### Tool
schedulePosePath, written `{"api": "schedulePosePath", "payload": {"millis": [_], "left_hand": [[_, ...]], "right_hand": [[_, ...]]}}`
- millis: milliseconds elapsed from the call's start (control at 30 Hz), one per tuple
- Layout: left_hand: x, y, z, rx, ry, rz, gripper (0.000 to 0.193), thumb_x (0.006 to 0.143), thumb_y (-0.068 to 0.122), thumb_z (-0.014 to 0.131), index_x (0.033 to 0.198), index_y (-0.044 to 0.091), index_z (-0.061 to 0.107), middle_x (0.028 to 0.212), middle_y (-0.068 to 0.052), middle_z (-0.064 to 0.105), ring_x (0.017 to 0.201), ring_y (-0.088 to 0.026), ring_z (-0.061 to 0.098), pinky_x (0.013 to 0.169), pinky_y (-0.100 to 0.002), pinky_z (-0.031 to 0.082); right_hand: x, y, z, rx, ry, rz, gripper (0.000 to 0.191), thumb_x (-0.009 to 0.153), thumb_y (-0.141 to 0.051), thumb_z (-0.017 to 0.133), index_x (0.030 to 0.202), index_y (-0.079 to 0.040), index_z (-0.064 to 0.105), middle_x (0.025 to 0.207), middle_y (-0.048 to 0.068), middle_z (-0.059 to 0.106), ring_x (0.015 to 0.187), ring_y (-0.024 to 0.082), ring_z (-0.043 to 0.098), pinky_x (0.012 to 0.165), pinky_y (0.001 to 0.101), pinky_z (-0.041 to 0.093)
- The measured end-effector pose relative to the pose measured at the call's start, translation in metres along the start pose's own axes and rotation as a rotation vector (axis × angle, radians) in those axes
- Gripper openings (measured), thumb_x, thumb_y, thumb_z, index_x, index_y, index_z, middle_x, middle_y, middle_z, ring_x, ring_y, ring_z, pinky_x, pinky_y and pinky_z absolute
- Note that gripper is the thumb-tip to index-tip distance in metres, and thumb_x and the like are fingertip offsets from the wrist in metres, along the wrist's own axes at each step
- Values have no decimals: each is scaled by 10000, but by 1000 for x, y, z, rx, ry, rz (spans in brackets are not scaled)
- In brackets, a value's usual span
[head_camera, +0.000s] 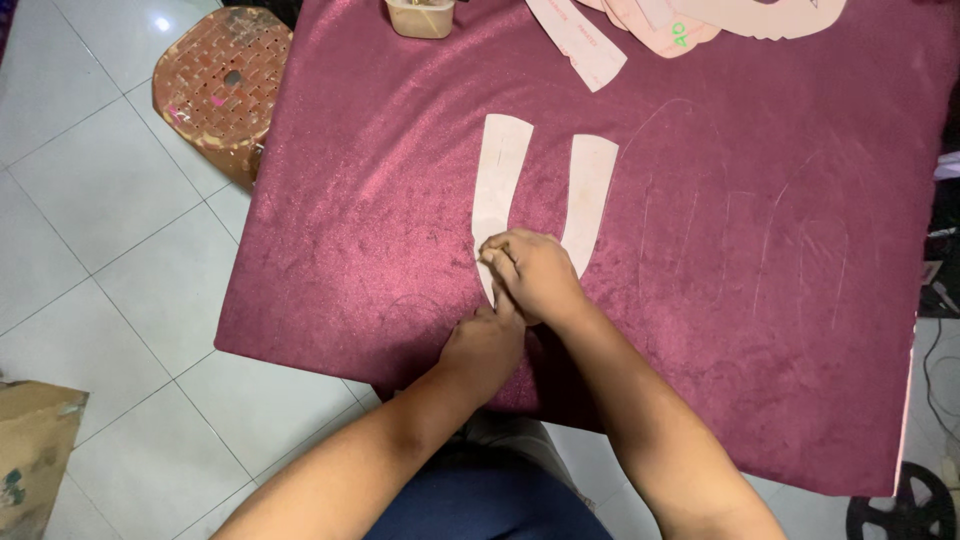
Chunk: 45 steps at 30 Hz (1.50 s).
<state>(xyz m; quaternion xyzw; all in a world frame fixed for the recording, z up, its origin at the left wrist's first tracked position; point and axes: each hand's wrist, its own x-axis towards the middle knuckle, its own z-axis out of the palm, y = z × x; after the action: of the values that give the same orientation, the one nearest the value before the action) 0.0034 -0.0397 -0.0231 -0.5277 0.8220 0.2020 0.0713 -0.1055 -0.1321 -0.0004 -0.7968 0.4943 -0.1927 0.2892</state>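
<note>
A U-shaped cream paper pattern (497, 170) lies flat on dark red velvet fabric (360, 210) that covers a table. My right hand (535, 275) rests on the bottom curve of the pattern, fingers pinched on a thin marking tool at the pattern's left edge; the tool is mostly hidden. My left hand (483, 350) sits just below, its fingers pressing down beside the pattern's bottom. Faint chalk outlines (745, 215) of the same U shape show on the fabric to the right.
More cream pattern pieces (640, 30) lie at the fabric's far edge, next to a small beige container (420, 17). A brown woven stool (222, 85) stands left of the table on white floor tiles. A cardboard box (30, 455) is at the lower left.
</note>
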Motion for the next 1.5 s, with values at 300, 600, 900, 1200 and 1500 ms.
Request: {"api": "schedulePosePath", "payload": {"millis": [300,600,900,1200,1500], "left_hand": [[-9,-4,-6,57,276,19,412,910,195,532,1246,-19,636,1335,-224,551,1321,-428,476,1101,-577,358],[-9,-11,-2,12,293,59,496,939,189,487,1372,-45,552,1417,-258,524,1349,-423,466,1122,-543,346],[-47,-62,-9,-276,268,76,534,920,204,552,1430,52,510,1557,-168,398,1465,-348,324,1148,-668,160],[-111,-136,-2,-393,521,-386,589,964,307,600,1482,54,479,1609,-146,392,1511,-318,328,1236,-561,141],[-102,-129,3,-149,474,-476,684,933,425,558,1534,124,433,1632,-80,349,1508,-270,289,1226,-533,140]], "right_hand": [[20,3,6,77,33,95,207,978,-232,637,1015,-60,747,1021,120,754,904,297,726,820,390,571],[54,12,9,74,153,84,209,989,-213,629,1043,-42,738,1032,138,745,895,285,729,823,372,575],[-21,50,-18,164,268,317,301,1010,-148,480,1206,-51,688,1090,111,712,993,242,681,916,379,540],[-67,85,-38,-193,133,596,799,878,-471,721,1503,-34,484,1214,166,602,1076,311,627,933,437,506],[-51,71,-44,-333,-96,573,1026,839,-606,694,1586,-23,301,1311,228,519,1122,417,610,922,503,524]]}}
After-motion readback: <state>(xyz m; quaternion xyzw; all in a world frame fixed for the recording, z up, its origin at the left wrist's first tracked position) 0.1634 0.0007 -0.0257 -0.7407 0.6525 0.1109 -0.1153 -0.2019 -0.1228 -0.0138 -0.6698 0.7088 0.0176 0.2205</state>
